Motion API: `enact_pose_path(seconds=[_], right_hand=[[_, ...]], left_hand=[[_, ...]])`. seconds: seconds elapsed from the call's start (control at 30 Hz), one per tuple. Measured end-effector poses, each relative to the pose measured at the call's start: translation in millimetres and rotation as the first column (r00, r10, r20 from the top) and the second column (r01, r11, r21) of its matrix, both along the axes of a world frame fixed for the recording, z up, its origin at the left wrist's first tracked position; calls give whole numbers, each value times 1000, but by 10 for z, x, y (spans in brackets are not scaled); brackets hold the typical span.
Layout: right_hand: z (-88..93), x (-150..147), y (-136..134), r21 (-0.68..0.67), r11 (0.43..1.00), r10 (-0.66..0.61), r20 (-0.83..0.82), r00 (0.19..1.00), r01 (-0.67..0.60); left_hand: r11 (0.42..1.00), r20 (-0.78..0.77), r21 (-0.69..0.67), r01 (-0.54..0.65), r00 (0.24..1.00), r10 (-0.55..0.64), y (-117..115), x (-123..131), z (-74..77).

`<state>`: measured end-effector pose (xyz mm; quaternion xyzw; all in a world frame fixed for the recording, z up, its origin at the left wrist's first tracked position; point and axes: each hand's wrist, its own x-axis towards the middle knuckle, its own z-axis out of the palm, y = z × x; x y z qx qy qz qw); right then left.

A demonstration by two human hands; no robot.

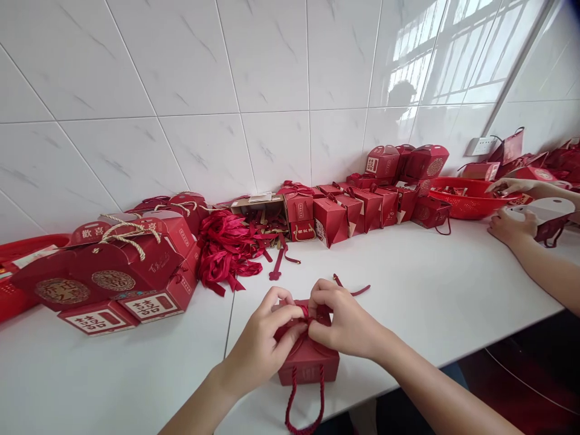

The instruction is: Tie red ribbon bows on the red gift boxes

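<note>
A small dark red gift box [312, 365] stands on the white table in front of me, its twisted red cord handle [290, 414] hanging toward the near edge. Over its top, both hands meet at a red ribbon [304, 311]. My left hand [267, 332] pinches the ribbon from the left between thumb and fingers. From the right, my right hand [338, 320] is closed on the same ribbon, close to the left fingertips. The fingers partly hide the ribbon's knot or loop. Just beyond the right hand lies a thin dark red strap [360, 290].
Stacked red gift boxes [149, 260] stand at left, beside a heap of red ribbons [229, 244]. An open carton [260, 208] and a row of red boxes [362, 211] line the wall. At right, another person's hands [514, 226] work by a red basket [471, 205].
</note>
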<state>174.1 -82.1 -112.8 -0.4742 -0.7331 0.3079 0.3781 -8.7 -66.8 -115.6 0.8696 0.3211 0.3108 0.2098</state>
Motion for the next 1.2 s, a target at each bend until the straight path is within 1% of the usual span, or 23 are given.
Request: enact_pose_path(seconds=[0.13,0.27,0.37,0.43,0.47,0.5,0.53,0.6,0.63,0.67,0.7,0.73,0.8,0.83,0.87,0.9,0.97,1.0,1.07,1.13,1.2], right_hand=[[-17,70,-2,37,999,4,42,999,-6],[-43,207,-39,48,999,-28,59,998,25],[-67,301,-83,22,999,-48,82,995,46],[-85,334,-110,-1,999,-45,97,994,46],[-93,342,-122,-10,999,-46,103,994,48],[-100,346,-131,-16,999,-50,109,993,52],[-106,348,-138,-19,998,-54,116,992,57],[-113,347,-147,-20,998,-62,130,990,65],[-112,346,-150,-20,998,-61,134,989,64],[-110,344,-151,-21,998,-56,135,989,59],[-105,340,-153,-25,998,-51,134,990,54],[-100,335,-153,-28,998,-47,133,990,51],[-91,320,-151,-27,998,-44,124,991,48],[-89,312,-149,-26,999,-43,115,992,46],[-90,304,-146,-24,999,-39,102,994,41],[-93,297,-143,-22,999,-30,84,996,32],[-104,292,-141,-23,1000,-5,48,999,6],[-110,293,-144,-27,1000,6,35,999,-5],[-122,301,-158,-35,999,13,30,999,-12],[-129,305,-183,-39,999,11,51,999,-9],[-135,297,-212,-37,999,11,86,996,-8]], left_hand=[[994,-5,31,-105,994,105,4,-34,7],[975,-23,54,-215,976,216,3,-198,19],[968,-74,53,-245,966,248,-32,-333,8],[964,-132,83,-253,956,262,-55,-390,-11],[958,-162,131,-256,947,276,-61,-407,-22],[943,-185,209,-258,937,297,-60,-418,-31],[916,-201,313,-253,925,324,-54,-424,-38],[815,-210,538,-214,903,375,-29,-432,-39],[766,-218,619,-173,899,379,-14,-439,-30],[746,-237,655,-122,904,356,-2,-450,-15],[764,-263,641,-71,915,306,7,-464,7],[816,-286,578,-22,931,228,9,-481,33],[936,-269,348,61,962,37,-1,-514,93],[971,-223,224,88,974,-37,-13,-526,122],[988,-169,116,102,982,-82,-26,-533,147],[992,-125,33,118,986,-113,-39,-535,167],[987,-86,-55,151,984,-156,-61,-527,190],[986,-91,-59,158,982,-163,-67,-521,193],[992,-140,11,129,982,-126,-64,-518,184],[988,-197,147,46,980,-16,-40,-537,161],[959,-262,285,-6,961,84,-2,-575,128]])
